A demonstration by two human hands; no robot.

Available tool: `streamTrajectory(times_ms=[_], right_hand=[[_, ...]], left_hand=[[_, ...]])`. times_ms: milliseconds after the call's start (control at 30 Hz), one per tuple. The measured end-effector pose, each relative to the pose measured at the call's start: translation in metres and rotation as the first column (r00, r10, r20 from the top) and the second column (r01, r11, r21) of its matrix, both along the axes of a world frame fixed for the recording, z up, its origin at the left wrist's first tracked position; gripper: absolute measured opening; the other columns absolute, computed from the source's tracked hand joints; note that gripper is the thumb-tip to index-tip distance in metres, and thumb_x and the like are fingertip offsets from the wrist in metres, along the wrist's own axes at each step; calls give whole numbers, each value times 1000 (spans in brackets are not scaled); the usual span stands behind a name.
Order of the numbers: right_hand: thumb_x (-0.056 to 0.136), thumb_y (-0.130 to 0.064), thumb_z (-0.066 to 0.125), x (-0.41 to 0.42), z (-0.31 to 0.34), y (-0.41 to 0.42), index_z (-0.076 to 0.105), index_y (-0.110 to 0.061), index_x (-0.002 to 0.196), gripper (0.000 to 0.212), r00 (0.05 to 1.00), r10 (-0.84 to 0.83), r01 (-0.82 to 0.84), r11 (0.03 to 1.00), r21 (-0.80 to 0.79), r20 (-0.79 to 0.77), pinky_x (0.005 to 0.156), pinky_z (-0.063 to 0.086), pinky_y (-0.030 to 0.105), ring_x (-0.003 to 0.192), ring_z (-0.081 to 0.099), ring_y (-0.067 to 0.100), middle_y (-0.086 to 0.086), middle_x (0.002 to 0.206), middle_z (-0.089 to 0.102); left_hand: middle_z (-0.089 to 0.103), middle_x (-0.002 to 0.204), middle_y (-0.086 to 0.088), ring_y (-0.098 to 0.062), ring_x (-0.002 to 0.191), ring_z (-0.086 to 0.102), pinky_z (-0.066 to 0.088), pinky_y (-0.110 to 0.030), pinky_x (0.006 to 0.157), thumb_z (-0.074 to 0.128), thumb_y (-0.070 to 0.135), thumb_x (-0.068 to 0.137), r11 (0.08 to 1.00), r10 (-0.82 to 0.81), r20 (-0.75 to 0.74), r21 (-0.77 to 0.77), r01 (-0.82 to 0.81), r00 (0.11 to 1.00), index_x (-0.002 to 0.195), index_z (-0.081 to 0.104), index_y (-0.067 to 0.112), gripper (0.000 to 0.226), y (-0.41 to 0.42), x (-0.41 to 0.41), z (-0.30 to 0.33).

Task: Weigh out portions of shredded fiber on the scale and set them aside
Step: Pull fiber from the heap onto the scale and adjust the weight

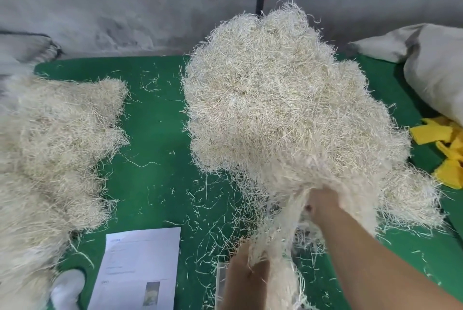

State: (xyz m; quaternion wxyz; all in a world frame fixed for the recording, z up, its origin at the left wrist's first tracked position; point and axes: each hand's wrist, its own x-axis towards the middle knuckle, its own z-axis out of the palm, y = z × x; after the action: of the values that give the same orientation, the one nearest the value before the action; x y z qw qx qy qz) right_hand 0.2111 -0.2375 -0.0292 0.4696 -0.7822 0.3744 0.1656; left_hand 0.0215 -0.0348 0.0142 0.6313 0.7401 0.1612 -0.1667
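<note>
i see 2 hands low at the near edge of the green mat (155,139). right hand (323,205) is sunk into the near side of the big fiber pile (283,109) that sits right of the mat's centre, fingers buried, grasping a hanging tuft (278,239). left hand (245,277) pinches the lower end of the same tuft. a second fiber heap (55,139) lies along the left edge. printed sheet (140,267) at the near edge. yellow cloth pieces (443,149) at the right edge, grey sack (431,59) in the far right corner.
</note>
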Motion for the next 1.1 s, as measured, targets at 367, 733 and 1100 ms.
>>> streamTrajectory(times_ms=[367, 733, 1100], right_hand=[[91, -39, 74, -17, 69, 4, 11, -32, 162, 96, 626, 775, -779, 616, -118, -87, 111, 39, 61, 139, 42, 44, 19, 164, 20], [88, -33, 71, -163, 94, 16, 30, -37, 150, 75, 659, 686, -427, 679, -597, 308, 50, 57, 29, 48, 57, 6, -10, 150, 18], [106, -27, 48, -190, 90, 53, 60, -45, 135, 36, 789, 506, -612, 600, 515, 349, 108, 50, 34, 126, 63, 14, -8, 132, 69]], left_hand=[[67, 88, -9, -12, 72, 54, 52, -28, 66, 58, 38, 103, 994, 99, -54, -44, -102, 994, 108, 60, 14, 24, 2, 3, -2], [48, 55, 10, -2, 43, 37, 37, -15, 41, 54, 22, 94, 962, 231, 10, -150, -227, 973, 75, 45, 12, 23, 13, -14, 21], [65, 72, -6, -16, 62, 68, 57, -28, 56, 63, 32, 76, 814, 344, 74, -521, -257, 936, 92, 56, -1, 37, -13, -3, 36]])
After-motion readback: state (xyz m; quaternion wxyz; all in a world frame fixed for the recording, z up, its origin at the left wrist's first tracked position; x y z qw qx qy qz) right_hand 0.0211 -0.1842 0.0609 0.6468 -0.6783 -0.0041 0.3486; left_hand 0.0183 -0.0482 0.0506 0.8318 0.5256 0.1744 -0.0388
